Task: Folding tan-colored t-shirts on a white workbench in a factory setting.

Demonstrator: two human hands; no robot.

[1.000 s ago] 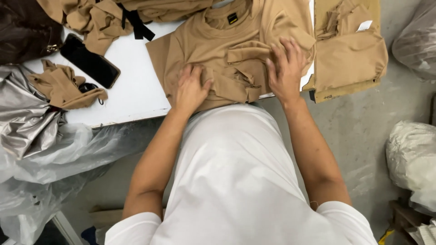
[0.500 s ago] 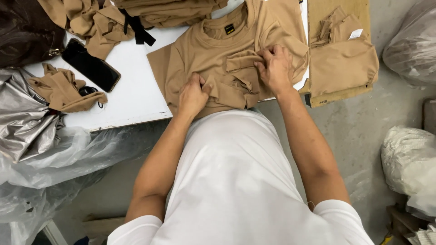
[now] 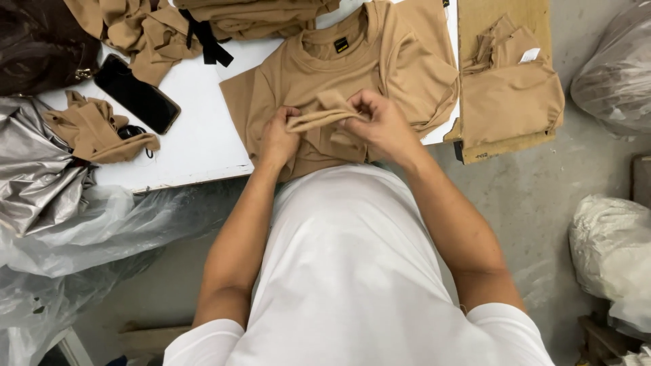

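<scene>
A tan T-shirt (image 3: 380, 64) lies flat on the white table (image 3: 196, 146), neck away from me, a small black label at its collar. My left hand (image 3: 279, 135) and my right hand (image 3: 380, 122) are side by side over the shirt's lower middle. Both pinch a rolled fold of the tan fabric (image 3: 324, 116) lifted off the table, stretched between them.
A black phone (image 3: 135, 103) lies left of the shirt, with a small tan cloth bundle (image 3: 95, 132) near the table's front edge. More tan garments (image 3: 224, 17) pile at the back. A folded tan stack on cardboard (image 3: 515, 95) sits right. Plastic bags (image 3: 614, 61) surround the table.
My hands have come together from flat on the shirt and have gathered a fold of its fabric, lifting it between them. The view has shifted slightly lower.
</scene>
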